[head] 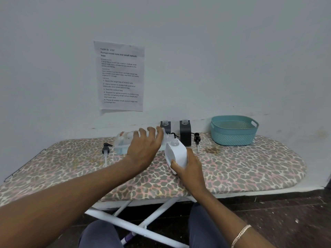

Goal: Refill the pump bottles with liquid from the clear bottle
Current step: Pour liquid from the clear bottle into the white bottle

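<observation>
Near the middle of the ironing board, the clear bottle is tipped on its side, its ribbed neck pointing at 3 o'clock toward the open mouth of the white pump bottle. The left hand grips the clear bottle from above, fingers curled over its body. Its label has a red mark that is too blurred to read. The right hand clamps the white pump bottle low down, thumb across the front, and holds it leaning to the left.

There are three pump bottles, all with bare necks: the white one and two dark ones, the left dark bottle at 12 o'clock from it and partly hidden by the left hand's fingers, the right dark bottle at 1 o'clock. Two black pump heads lie loose on the board, the left pump head at 9 o'clock and the right pump head at 2 o'clock.

A teal basket stands farther off at 2 o'clock, with a brown stain on the leopard-print cover nearby. On the wall a paper sheet reads "TASK ID 3797, Portion mixed nuts into small ziplock bags".
</observation>
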